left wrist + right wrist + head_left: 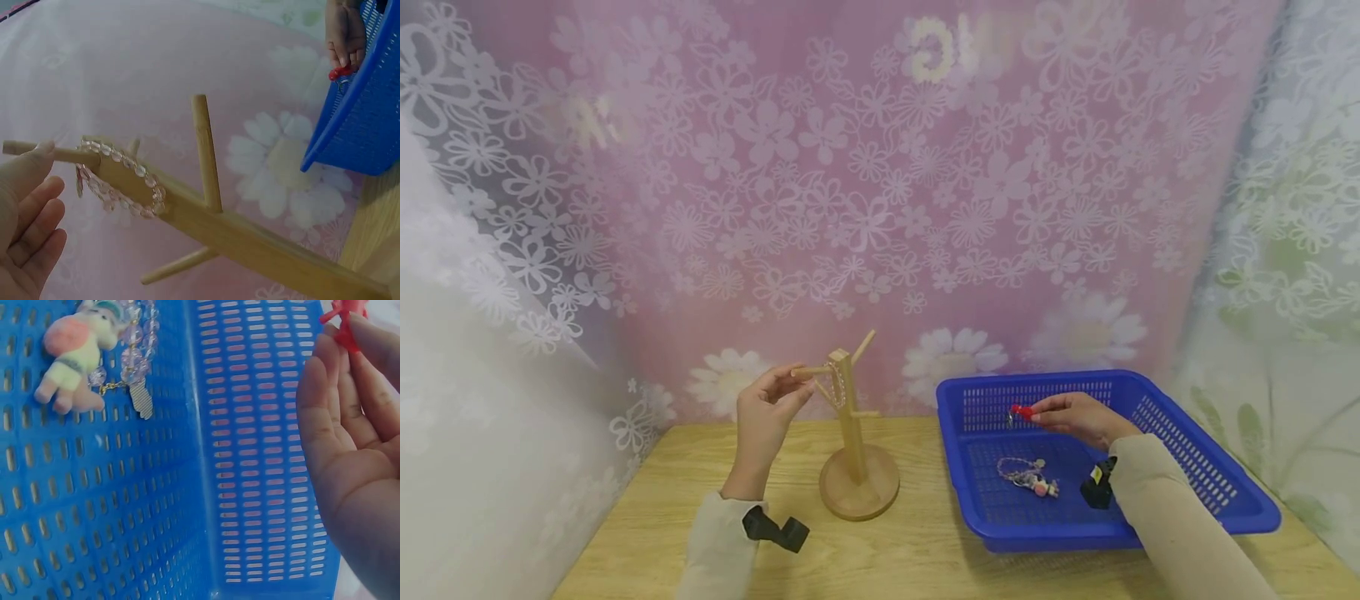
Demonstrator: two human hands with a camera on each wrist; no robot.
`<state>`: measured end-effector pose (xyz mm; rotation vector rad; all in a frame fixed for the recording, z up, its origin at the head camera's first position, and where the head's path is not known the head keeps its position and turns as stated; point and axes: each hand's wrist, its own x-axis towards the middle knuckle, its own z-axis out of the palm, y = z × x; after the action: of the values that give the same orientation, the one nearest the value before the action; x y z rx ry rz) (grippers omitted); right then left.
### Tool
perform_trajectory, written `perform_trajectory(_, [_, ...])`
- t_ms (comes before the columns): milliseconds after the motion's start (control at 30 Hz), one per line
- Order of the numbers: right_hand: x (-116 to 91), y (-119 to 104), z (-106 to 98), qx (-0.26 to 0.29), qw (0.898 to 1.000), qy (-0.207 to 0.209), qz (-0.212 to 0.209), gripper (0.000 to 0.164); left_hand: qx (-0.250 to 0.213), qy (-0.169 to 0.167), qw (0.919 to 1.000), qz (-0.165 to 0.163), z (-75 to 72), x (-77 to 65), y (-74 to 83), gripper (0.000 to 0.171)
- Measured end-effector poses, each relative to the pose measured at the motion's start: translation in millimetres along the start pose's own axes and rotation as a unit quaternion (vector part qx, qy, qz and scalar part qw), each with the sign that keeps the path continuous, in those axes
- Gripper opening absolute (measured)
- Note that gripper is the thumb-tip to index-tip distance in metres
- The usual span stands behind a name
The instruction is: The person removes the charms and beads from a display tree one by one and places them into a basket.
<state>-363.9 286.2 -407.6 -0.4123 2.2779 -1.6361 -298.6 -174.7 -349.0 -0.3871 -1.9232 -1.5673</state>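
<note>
A wooden peg stand [853, 442] with a round base stands on the table. My left hand [766, 417] is at its upper left peg; in the left wrist view the thumb lies on the peg [65, 154] and the fingers curl below it. A bracelet of clear pinkish beads [151, 181] hangs on that peg, close to the post. Over the blue basket, my right hand [1078, 418] pinches a small red figure [349, 332] between thumb and fingertips. A metal clasp [1011, 420] dangles from the figure.
The blue basket [972, 515] stands at the right of the table [917, 567]. Inside lies a beaded strap [1017, 461] with a small animal figure [70, 353] and a metal tag [141, 400]. More pegs [205, 150] stick out from the post. A flowered curtain [880, 208] hangs behind.
</note>
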Motion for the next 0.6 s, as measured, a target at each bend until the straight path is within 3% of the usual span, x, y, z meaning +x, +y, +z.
perform_trajectory(133, [0.6, 1.1, 0.4, -0.013, 1.0, -0.016, 0.005, 0.035, 0.021, -0.032, 0.9989, -0.027, -4.6, 3.6, -13.5, 0.028])
perform_trajectory(400, [4.9, 8.2, 4.0, -0.033, 0.998, -0.048, 0.025, 0.029, 0.068, -0.058, 0.9942, -0.06, -10.5, 10.9, -41.3, 0.034])
perform_trajectory(600, [3.2, 6.3, 7.0, -0.056, 0.996, -0.057, 0.039, 0.028, 0.071, -0.083, 0.9895, -0.095, -6.9, 20.7, -48.9, 0.037])
